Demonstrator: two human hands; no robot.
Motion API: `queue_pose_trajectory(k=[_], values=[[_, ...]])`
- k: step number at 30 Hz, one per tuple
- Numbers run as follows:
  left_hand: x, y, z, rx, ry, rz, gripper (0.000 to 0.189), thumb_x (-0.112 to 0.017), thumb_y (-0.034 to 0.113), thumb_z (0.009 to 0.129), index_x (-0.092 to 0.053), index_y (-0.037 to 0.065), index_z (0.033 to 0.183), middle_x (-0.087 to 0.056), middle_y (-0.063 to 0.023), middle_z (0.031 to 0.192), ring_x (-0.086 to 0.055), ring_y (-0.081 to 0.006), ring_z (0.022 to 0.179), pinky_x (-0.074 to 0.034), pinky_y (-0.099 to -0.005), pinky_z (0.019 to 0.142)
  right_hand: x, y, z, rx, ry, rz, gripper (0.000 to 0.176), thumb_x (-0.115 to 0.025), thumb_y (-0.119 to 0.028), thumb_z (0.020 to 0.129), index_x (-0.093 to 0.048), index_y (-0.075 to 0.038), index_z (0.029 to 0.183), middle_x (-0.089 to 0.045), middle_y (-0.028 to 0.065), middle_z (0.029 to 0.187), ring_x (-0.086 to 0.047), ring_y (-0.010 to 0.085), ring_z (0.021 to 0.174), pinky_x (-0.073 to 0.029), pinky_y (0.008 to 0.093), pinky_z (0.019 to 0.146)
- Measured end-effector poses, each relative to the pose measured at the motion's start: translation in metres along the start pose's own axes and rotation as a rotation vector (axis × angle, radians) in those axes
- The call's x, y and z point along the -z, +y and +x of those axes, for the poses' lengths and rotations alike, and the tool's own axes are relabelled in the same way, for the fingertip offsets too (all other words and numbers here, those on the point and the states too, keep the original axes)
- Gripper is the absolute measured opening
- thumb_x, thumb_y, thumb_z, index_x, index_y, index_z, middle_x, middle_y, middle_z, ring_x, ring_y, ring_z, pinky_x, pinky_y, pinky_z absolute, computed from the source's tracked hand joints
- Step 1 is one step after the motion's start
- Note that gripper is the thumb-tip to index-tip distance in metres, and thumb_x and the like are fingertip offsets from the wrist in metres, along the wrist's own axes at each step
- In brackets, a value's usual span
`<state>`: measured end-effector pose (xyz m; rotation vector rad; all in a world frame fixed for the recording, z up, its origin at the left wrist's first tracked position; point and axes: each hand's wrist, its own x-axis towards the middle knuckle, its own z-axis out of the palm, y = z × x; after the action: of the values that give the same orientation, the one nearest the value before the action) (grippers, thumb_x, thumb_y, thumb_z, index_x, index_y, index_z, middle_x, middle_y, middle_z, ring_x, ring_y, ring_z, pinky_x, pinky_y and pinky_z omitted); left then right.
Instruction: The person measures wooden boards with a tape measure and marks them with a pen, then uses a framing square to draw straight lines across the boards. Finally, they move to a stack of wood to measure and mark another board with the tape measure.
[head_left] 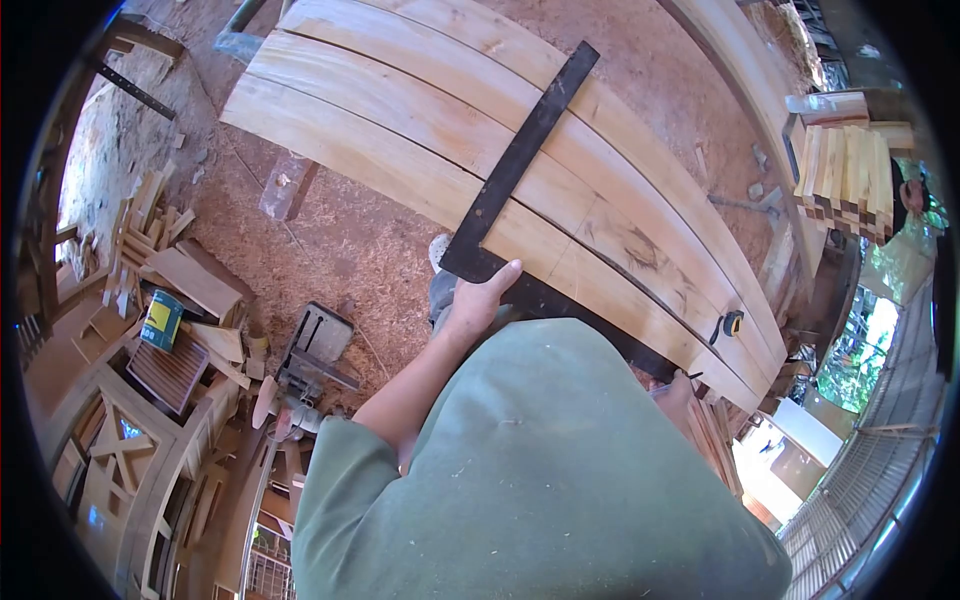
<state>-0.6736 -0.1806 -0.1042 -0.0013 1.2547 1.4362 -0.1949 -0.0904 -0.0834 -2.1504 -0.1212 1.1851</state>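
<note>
A large black framing square lies across several pale wooden boards set side by side. One arm of it crosses the boards; the other runs along the near board's edge. My left hand grips the square near its corner, thumb on top. At the square's far right end, my right hand is closed at the board edge, partly hidden by my green shirt. From its fingers pokes a thin dark pencil-like stick. A small black and yellow tape measure rests on the boards at the right.
Stacked wood blocks stand at the right. Left are a power tool on the dusty floor, a blue and yellow can, wood offcuts and wooden frames. A wood block sits below the boards.
</note>
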Motion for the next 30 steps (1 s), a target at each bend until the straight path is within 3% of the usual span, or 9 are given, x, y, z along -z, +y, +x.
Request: queue_pose_trajectory(k=[4,7,9,15,22,25,30], values=[[-0.006,0.008,-0.003,-0.116,0.066,0.056,0.042,-0.072,0.011,0.084,-0.056,-0.003,0.121,-0.062,-0.0085,0.114,-0.058,-0.0171,0.103,-0.048,-0.0318,0.09,0.004,-0.007,0.011,0.033,-0.053,-0.042,0.024,-0.045,-0.022,0.098,-0.048,-0.012,0.12,-0.054,0.0098,0.108,-0.052,0.0227,0.082,-0.048,0.0405,0.07],[-0.005,0.007,-0.003,-0.127,0.056,0.066,0.043,-0.073,0.011,0.084,-0.056,-0.003,0.121,-0.062,-0.0085,0.114,-0.058,-0.0169,0.103,-0.048,-0.032,0.089,0.003,-0.005,0.013,0.077,-0.022,-0.124,0.021,-0.046,-0.016,0.097,-0.049,-0.01,0.117,-0.053,0.0098,0.102,-0.052,0.0222,0.078,-0.048,0.0382,0.064],[-0.003,0.005,-0.002,-0.124,0.052,0.106,0.043,-0.073,0.011,0.084,-0.056,-0.003,0.121,-0.062,-0.0085,0.114,-0.058,-0.0168,0.103,-0.048,-0.032,0.089,0.004,0.0,0.016,0.151,0.141,-0.308,0.02,-0.046,-0.011,0.095,-0.049,-0.009,0.115,-0.05,0.0097,0.094,-0.053,0.0217,0.071,-0.046,0.0351,0.055],[-0.001,0.007,-0.002,-0.117,0.051,0.1,0.043,-0.073,0.011,0.083,-0.056,-0.003,0.12,-0.062,-0.0081,0.113,-0.059,-0.0163,0.102,-0.049,-0.0316,0.088,0.004,-0.001,0.015,0.16,0.121,-0.341,0.017,-0.046,-0.01,0.096,-0.049,-0.007,0.112,-0.048,0.0088,0.084,-0.046,0.0184,0.053,-0.04,0.0316,0.042],[0.0,0.014,-0.004,-0.098,0.007,0.063,0.043,-0.073,0.011,0.084,-0.056,-0.003,0.12,-0.062,-0.0074,0.113,-0.058,-0.0152,0.101,-0.049,-0.0309,0.088,0.007,-0.005,0.016,0.168,0.156,-0.336,0.015,-0.051,-0.01,0.095,-0.049,-0.008,0.109,-0.047,0.0077,0.08,-0.044,0.0175,0.051,-0.039,0.0311,0.042],[0.001,0.013,-0.004,-0.096,0.008,0.076,0.043,-0.073,0.012,0.084,-0.056,-0.002,0.12,-0.062,-0.0072,0.112,-0.058,-0.015,0.101,-0.049,-0.0309,0.087,0.013,-0.009,0.026,0.069,0.095,-0.376,0.014,-0.052,-0.011,0.094,-0.048,-0.008,0.107,-0.046,0.0074,0.078,-0.043,0.0169,0.052,-0.04,0.0309,0.044],[0.0,0.01,-0.003,-0.136,-0.007,0.018,0.044,-0.074,0.012,0.084,-0.056,-0.002,0.121,-0.061,-0.0071,0.113,-0.058,-0.0154,0.102,-0.049,-0.0311,0.088,-0.004,-0.015,-0.013,0.116,0.122,-0.465,0.013,-0.052,-0.01,0.094,-0.048,-0.008,0.106,-0.046,0.007,0.077,-0.042,0.0164,0.055,-0.04,0.0305,0.046]])
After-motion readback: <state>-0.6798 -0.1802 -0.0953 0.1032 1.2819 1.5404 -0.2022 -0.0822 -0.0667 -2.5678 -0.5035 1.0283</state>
